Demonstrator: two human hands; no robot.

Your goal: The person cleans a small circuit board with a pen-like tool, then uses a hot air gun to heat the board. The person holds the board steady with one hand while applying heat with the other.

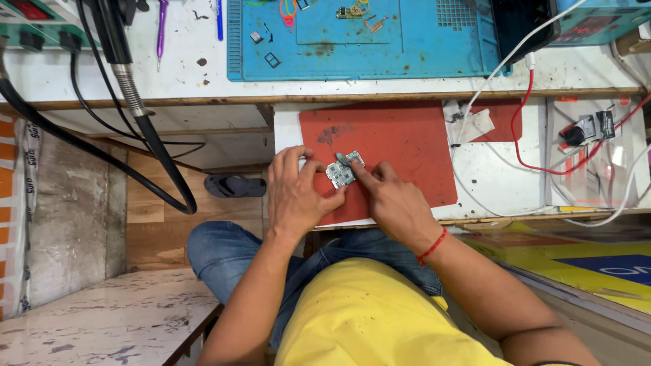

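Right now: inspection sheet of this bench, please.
Surface: red mat on a white pull-out shelf, stained.
Job's things: small circuit board on the mat, a small part against it.
Clutter: loose bits on the blue mat; pens.
Grippers: left hand steadies the board; right hand presses a fingertip on it.
Cables: black hose, red wire, white leads.
Surroundings: sandal on the wood floor.

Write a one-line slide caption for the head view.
Both hands, left and right, press a small circuit board on a red mat.
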